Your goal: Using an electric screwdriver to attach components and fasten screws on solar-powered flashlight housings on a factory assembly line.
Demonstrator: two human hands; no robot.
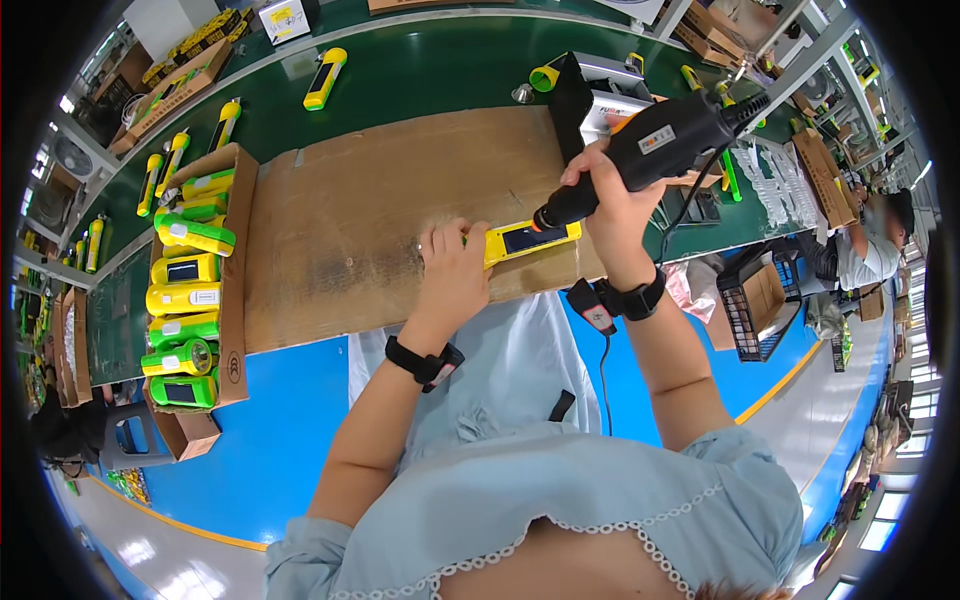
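Note:
My right hand (618, 205) is closed around a black electric screwdriver (655, 150) with a cord at its back end. The tool slants down to the left, and its tip meets a yellow flashlight (558, 234) with a dark panel on its upper face. My left hand (455, 268) grips the other end of this flashlight, its fingers wrapped over it. The flashlight lies on a worn cardboard sheet (370, 190) near its front edge. Exactly where the tip touches is hard to make out.
On the left, a cardboard box (240, 270) holds several yellow and green flashlights. More flashlights, one a yellow flashlight (325, 78), lie on the green table (420, 70). A black-and-silver case (600, 85) stands behind the screwdriver. A black crate (750, 310) sits at the right. Another person (875, 245) is farther right.

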